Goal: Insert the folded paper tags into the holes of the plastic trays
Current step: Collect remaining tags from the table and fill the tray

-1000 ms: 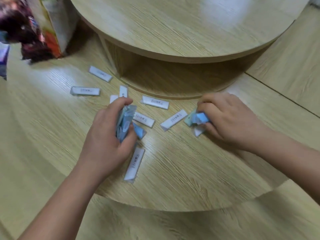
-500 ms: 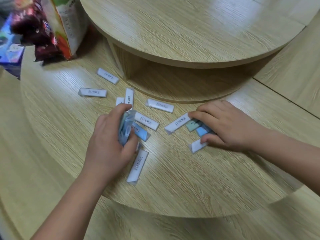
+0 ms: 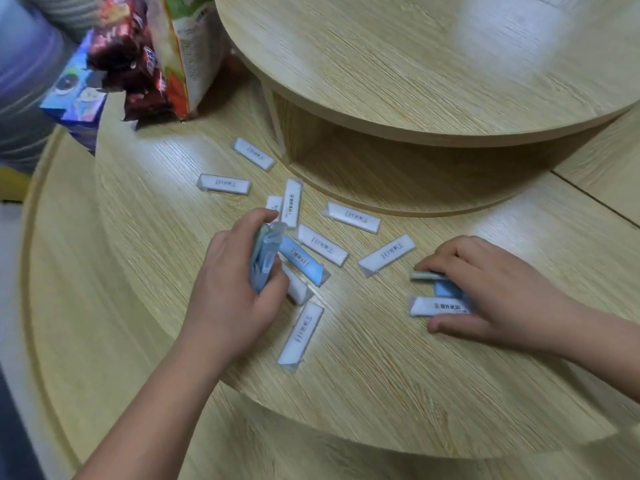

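My left hand grips a bundle of folded blue paper tags upright above the lower wooden tabletop. My right hand rests on the table over a small pile: a greenish tag, a blue tag and a white tray with print, fingers curled over them and thumb below the tray. Several clear triangular plastic trays with white tags lie scattered between the hands, such as one tray, another, and a blue-filled one.
A raised round wooden tier with an open recess beneath stands behind the trays. Snack bags and a blue box sit at the back left. The tabletop's curved front edge runs below my forearms.
My right hand has slid to the right and down, spreading its tags and white tray on the table. The left hand keeps its grip on the blue bundle. The view has shifted.
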The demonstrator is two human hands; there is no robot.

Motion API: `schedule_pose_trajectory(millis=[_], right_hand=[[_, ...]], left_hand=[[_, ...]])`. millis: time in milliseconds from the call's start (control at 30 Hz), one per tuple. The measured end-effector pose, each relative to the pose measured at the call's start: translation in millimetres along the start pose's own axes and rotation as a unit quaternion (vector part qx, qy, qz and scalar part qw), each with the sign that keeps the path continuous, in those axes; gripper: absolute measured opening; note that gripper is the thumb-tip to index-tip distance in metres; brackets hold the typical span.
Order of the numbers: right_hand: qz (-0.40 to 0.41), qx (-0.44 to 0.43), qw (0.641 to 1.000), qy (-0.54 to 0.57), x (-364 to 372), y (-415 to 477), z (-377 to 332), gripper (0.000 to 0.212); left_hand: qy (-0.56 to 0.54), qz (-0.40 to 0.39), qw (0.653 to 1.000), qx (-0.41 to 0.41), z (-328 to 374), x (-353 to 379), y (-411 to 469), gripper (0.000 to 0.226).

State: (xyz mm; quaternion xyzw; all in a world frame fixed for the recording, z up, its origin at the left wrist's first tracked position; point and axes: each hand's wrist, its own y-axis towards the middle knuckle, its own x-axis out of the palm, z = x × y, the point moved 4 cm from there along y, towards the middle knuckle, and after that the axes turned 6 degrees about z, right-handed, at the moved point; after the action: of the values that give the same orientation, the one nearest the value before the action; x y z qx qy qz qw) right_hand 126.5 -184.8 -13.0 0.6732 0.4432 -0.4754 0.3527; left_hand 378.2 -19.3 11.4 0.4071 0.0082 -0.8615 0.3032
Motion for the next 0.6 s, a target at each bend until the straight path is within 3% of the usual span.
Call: schedule_pose_trajectory(millis=[167, 367, 600], right_hand=[[0.028, 0.018, 0.999, -0.040, 2, 0, -10, 0.062], [0.095, 0.141, 0.985, -0.034, 9, 7, -28, 0.043], [0.136, 0.200, 0.969, -0.055, 10, 12, -41, 0.025]], left_hand=[[-0.051, -0.054, 0.996, 0.043, -5, -2, 9, 0.057], [-0.249, 0.041, 0.967, 0.031, -18, -30, 41, 0.049], [-0.283, -0.012, 0.958, 0.050, -21, -14, 64, 0.044]])
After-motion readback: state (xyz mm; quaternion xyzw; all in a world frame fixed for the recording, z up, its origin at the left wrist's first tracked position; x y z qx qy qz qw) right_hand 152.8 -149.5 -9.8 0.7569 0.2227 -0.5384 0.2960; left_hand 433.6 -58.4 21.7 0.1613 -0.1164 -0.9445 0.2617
